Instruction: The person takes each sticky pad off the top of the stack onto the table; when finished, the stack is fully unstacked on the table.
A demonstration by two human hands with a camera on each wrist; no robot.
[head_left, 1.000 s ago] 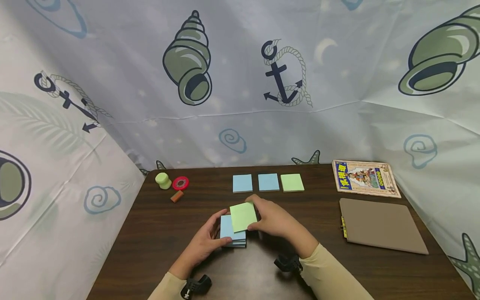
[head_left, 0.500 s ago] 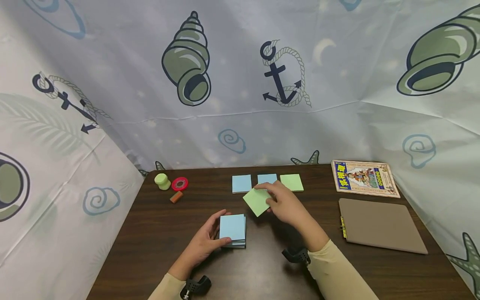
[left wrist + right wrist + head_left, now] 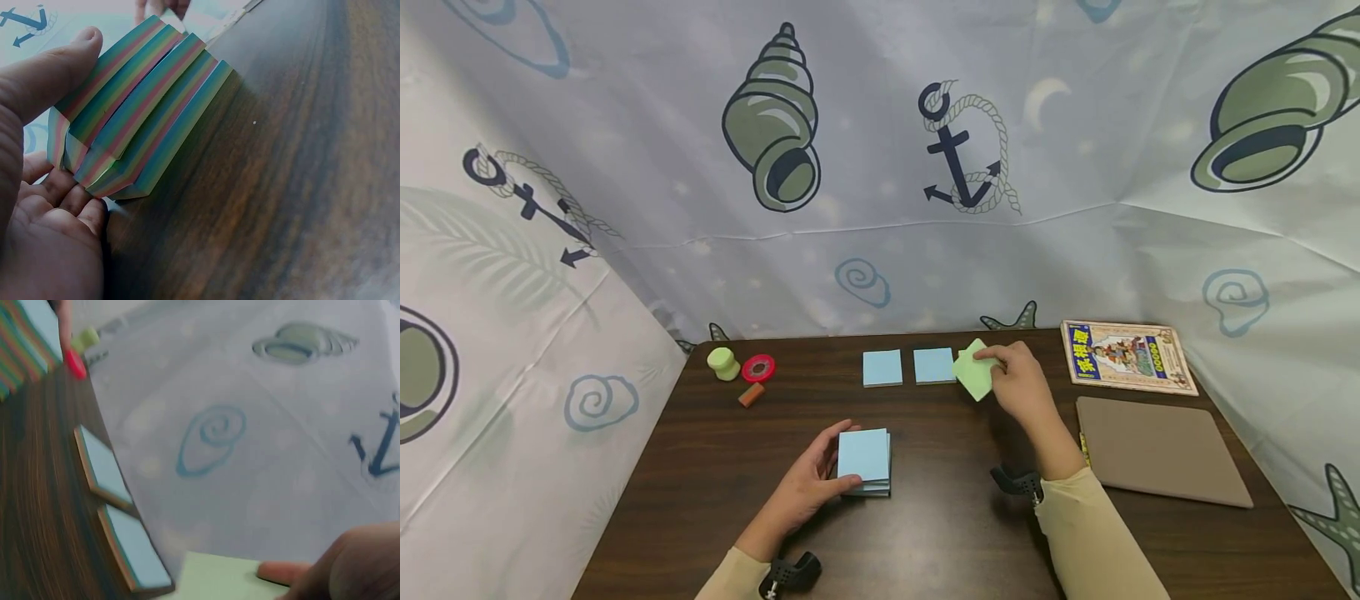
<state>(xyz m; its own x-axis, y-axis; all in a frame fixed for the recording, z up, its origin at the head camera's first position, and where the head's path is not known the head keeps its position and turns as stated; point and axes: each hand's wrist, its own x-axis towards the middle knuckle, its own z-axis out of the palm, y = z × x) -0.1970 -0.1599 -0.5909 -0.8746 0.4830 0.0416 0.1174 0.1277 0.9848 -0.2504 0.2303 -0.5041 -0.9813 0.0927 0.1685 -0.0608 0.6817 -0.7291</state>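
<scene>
My left hand (image 3: 811, 483) grips a stack of sticky note pads (image 3: 862, 454) near the table's middle, thumb along its near side. The top pad is light blue; in the left wrist view the stack's striped rainbow edges (image 3: 137, 106) show. My right hand (image 3: 1021, 387) pinches a light green sticky note pad (image 3: 974, 371), turned cornerwise, at the right end of the back row. It covers most of the green pad lying there; whether they touch I cannot tell. Left of it lie two light blue pads, one (image 3: 933, 367) nearer and one (image 3: 882, 368) farther left.
At the back left are a light green knob-shaped piece (image 3: 723, 364), a red ring-like disc (image 3: 758, 367) and a small orange-brown block (image 3: 751, 394). A printed game box or booklet (image 3: 1129, 358) and a flat grey-brown folder-like item (image 3: 1161, 450) lie on the right.
My right hand has lifted the green pad off the stack and carried it right and back to the row's end. My left hand stays on the stack, whose blue top is now uncovered.
</scene>
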